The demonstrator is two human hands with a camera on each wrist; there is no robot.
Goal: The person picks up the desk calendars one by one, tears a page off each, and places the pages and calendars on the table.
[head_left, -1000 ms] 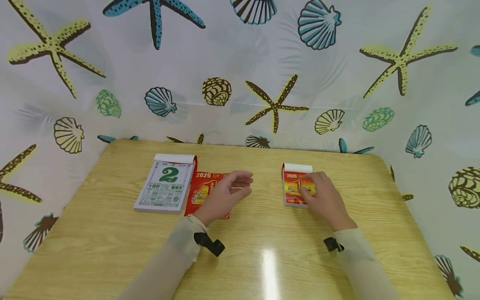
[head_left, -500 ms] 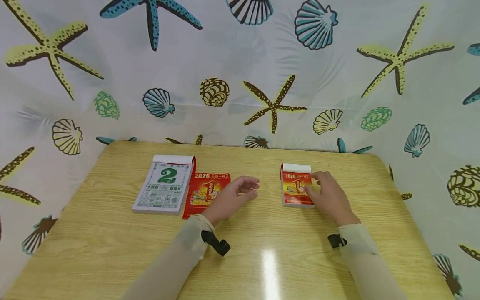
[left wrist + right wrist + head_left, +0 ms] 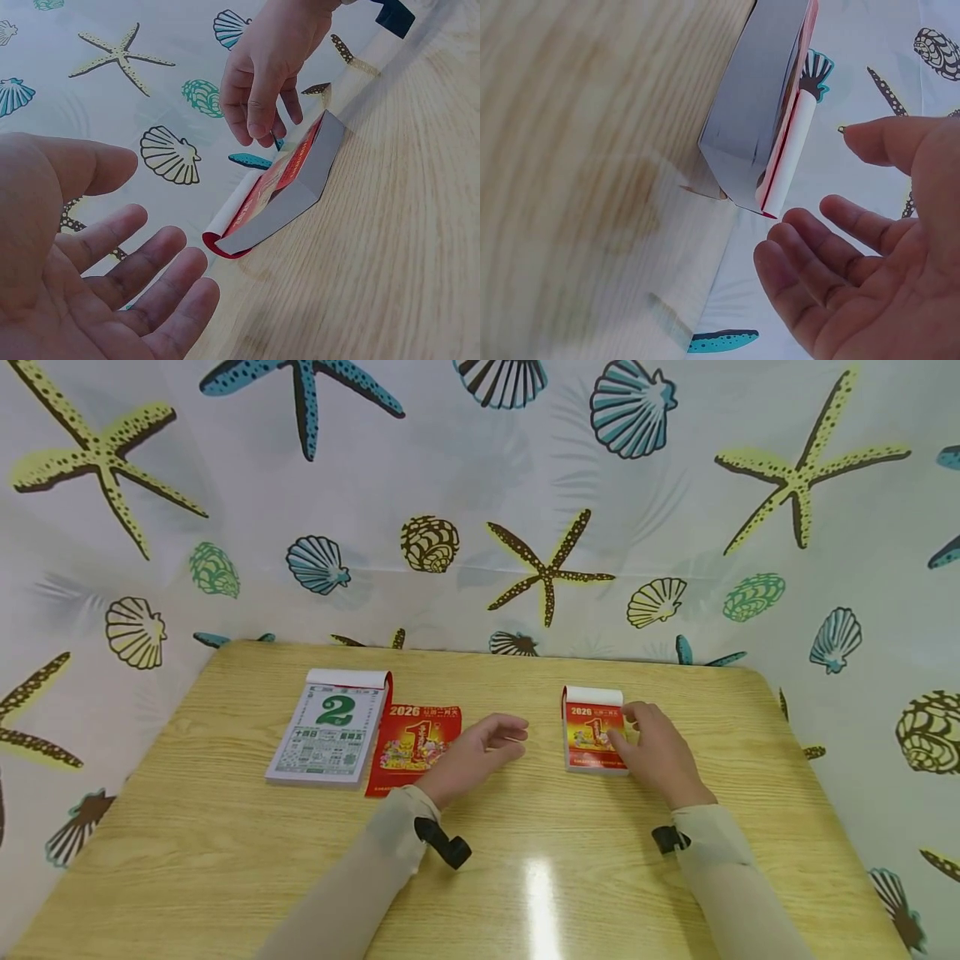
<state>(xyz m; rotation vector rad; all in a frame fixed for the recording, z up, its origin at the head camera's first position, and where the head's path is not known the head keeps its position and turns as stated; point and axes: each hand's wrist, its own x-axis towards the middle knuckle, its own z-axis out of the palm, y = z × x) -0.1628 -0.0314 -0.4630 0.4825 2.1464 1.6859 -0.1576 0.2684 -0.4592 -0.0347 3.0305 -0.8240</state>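
A small tear-off calendar (image 3: 588,727) with a red "2026" cover page lies flat at the right of the table. My right hand (image 3: 660,756) hovers at its right edge, thumb over the page in the head view. In the right wrist view, those fingers (image 3: 799,266) are loosely bent and stand apart from the calendar block (image 3: 746,105). My left hand (image 3: 480,758) is in the air left of the small calendar, holding nothing; its fingers (image 3: 161,296) are spread loosely. Below that forearm lies a loose red cover sheet (image 3: 401,752), partly hidden by the hand.
A larger tear-off calendar (image 3: 326,731) showing a green 2 lies at the left, its white top roll folded back, beside the red sheet. A wooden table (image 3: 562,843) ends at a shell-patterned cloth (image 3: 450,460) behind and at both sides.
My left hand has moved right, away from the red sheet and toward the small calendar, uncovering more of the sheet. My right hand has drawn back slightly right, off the small calendar's page.
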